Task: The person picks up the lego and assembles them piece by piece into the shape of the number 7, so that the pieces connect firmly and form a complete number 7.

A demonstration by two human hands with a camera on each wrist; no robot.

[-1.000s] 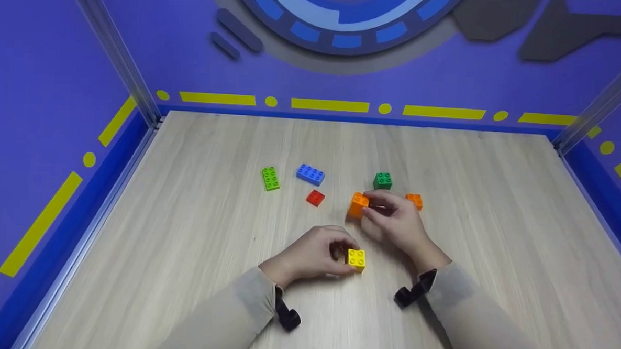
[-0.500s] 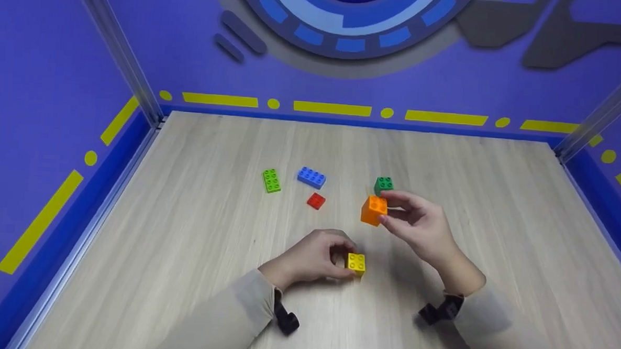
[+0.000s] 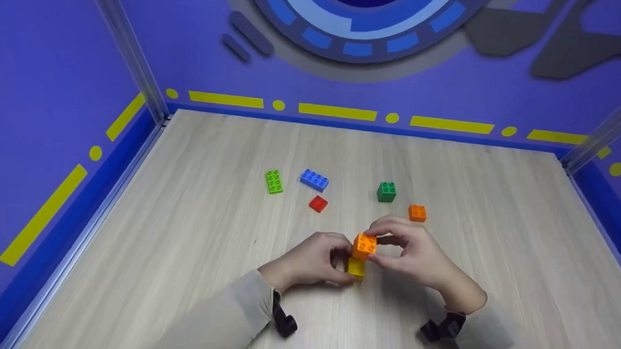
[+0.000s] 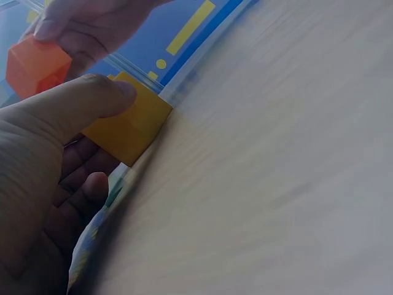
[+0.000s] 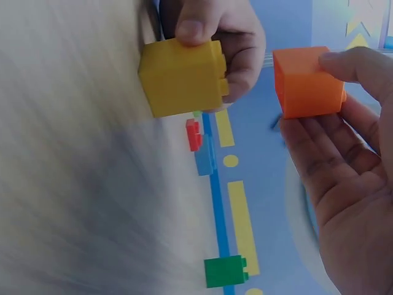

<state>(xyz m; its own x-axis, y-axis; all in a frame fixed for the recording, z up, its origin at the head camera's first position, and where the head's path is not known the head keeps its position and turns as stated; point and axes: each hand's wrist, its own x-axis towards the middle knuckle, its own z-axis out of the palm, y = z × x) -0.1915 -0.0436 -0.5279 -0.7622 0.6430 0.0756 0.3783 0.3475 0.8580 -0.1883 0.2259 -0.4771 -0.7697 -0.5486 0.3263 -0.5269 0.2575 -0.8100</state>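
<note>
The left hand (image 3: 308, 258) pinches the yellow toy brick (image 3: 356, 270) on the table (image 3: 210, 191). The right hand (image 3: 420, 252) pinches an orange 4-stud brick (image 3: 365, 246) just above it, not touching. Best keep yellow still, match the corners, and push orange straight down.

Purple-blue walls (image 3: 42, 68), yellow dashes (image 3: 337, 112); metal corner posts (image 3: 129, 46); pale wood-grain tabletop (image 3: 183, 200).

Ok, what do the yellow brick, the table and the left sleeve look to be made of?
Yellow brick: most likely hard plastic, smooth, with crisp edges and moulded studs.
Table: wood or wood-look laminate, pale and fairly matt; streaky grain shows, but which one stays open.
Left sleeve: probably cloth, matt beige, creased near the cuff.
</note>
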